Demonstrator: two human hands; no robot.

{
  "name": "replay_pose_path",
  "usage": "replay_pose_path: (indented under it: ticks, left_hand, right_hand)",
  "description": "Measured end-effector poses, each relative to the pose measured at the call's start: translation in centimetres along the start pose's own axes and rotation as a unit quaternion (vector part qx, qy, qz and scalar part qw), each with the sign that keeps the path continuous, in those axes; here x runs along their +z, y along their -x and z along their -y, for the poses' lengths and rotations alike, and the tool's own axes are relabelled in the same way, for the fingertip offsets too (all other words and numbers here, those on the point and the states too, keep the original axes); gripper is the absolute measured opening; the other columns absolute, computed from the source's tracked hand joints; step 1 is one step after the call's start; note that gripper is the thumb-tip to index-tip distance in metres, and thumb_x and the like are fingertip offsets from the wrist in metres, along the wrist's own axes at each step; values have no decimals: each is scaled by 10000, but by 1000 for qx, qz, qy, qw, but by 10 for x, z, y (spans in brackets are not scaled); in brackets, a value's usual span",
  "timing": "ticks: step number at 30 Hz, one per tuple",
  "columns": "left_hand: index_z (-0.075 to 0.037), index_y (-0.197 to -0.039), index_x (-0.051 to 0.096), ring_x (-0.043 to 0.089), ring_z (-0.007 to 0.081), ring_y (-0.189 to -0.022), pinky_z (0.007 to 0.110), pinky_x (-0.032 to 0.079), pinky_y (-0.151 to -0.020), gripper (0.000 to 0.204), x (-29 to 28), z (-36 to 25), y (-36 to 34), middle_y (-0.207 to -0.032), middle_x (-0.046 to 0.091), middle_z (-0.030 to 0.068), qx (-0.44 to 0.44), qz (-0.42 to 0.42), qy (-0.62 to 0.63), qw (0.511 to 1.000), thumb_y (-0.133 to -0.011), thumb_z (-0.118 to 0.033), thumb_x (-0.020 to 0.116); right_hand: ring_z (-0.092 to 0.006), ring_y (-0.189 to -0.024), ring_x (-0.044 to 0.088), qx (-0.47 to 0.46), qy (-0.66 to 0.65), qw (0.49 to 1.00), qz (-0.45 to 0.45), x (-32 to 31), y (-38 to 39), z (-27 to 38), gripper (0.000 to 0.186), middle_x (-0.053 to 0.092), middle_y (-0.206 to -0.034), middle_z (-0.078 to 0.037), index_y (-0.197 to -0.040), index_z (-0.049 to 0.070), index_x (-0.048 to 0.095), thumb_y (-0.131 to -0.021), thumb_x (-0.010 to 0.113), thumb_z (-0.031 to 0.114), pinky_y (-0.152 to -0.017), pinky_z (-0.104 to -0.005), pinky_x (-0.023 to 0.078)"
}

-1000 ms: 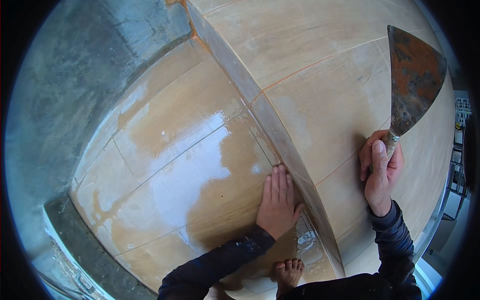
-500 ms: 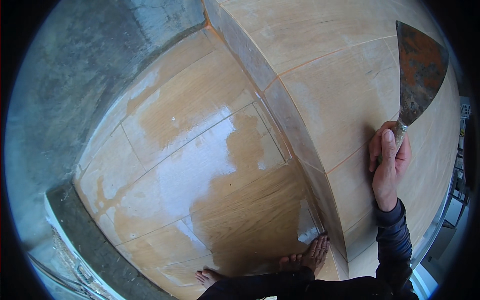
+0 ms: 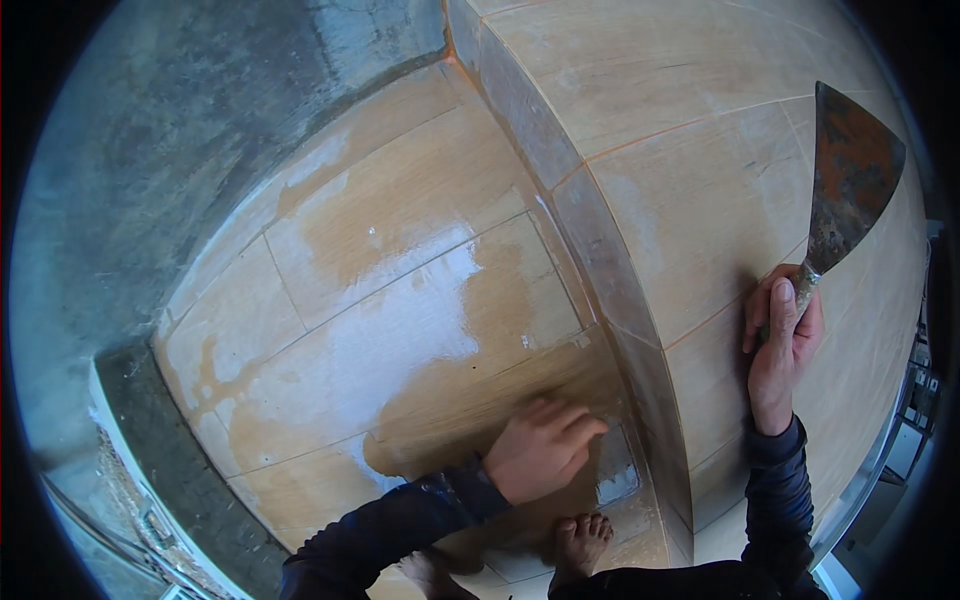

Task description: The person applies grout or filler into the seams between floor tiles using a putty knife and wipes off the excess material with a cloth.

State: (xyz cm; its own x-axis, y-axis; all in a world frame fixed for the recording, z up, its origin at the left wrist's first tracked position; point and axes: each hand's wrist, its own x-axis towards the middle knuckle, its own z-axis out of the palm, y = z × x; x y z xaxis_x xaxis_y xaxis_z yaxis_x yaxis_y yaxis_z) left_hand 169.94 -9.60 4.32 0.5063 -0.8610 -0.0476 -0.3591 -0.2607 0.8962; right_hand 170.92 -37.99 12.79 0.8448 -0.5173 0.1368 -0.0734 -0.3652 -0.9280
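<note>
In my right hand is a broad scraper, its rusty, flared blade pointing up and away. My fingers wrap its handle, and the hand is over the raised tiled step. My left hand hovers over the wet wood-look floor tiles, in front of my feet. Its fingers are curled in and slightly blurred; whatever they may hold is hidden. Water lies in shiny pale patches on the lower tiles, between duller brown areas.
A grey concrete wall rises at the far left. Along the left edge runs a dark ledge with cables beside it. The step's vertical face borders the lower floor. My bare right foot stands close to it.
My left hand has come up from the floor beside the step and moved left and forward, its fingers now curled. The view has shifted slightly; the right hand keeps the scraper.
</note>
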Motion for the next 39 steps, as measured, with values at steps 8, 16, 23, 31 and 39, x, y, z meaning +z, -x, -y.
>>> replay_pose_path:
  ticks: [8,16,23,31,39]
  left_hand:
    - [40,-1559,366,229,401,-1566,526,203,-1260,725,-124,95,-82,-1652,315,243,-135,-238,-411,869,-999,-356,600]
    - [44,-1584,331,212,380,-1578,529,157,-1277,838,-151,147,-161,-1676,285,237,-163,-269,-506,803,-1034,-581,432]
    - [27,-1594,325,215,332,-1584,521,138,-1285,806,-152,144,-159,-1688,287,196,-140,-267,-491,818,-1031,-537,449]
    - [30,-1590,334,212,345,-1585,529,123,-1287,780,-152,142,-158,-1685,286,211,-89,-303,-461,830,-1033,-495,485]
    - [47,-1561,379,269,346,-1565,489,172,-1286,762,-152,141,-158,-1659,332,226,-91,-332,-448,825,-1028,-484,498]
  right_hand:
    - [-36,-524,366,-13,7,1000,6,1,-1,-3,274,461,-694,20,-1050,35,556,-1109,530,301,-455,-211,290]
    - [-40,-518,367,-1,7,1000,6,1,-2,-1,273,467,-688,15,-1058,27,557,-1110,526,292,-449,-213,292]
    - [-43,-519,370,3,-1,1000,-4,-1,-1,-1,277,470,-688,8,-1056,20,553,-1106,529,292,-444,-215,296]
    - [-44,-521,369,-2,-8,1000,-1,2,-1,-2,276,469,-691,11,-1063,18,553,-1105,533,290,-449,-214,301]
    - [-44,-528,374,4,-8,1000,0,0,-1,0,277,470,-684,13,-1063,20,556,-1103,538,293,-459,-213,297]
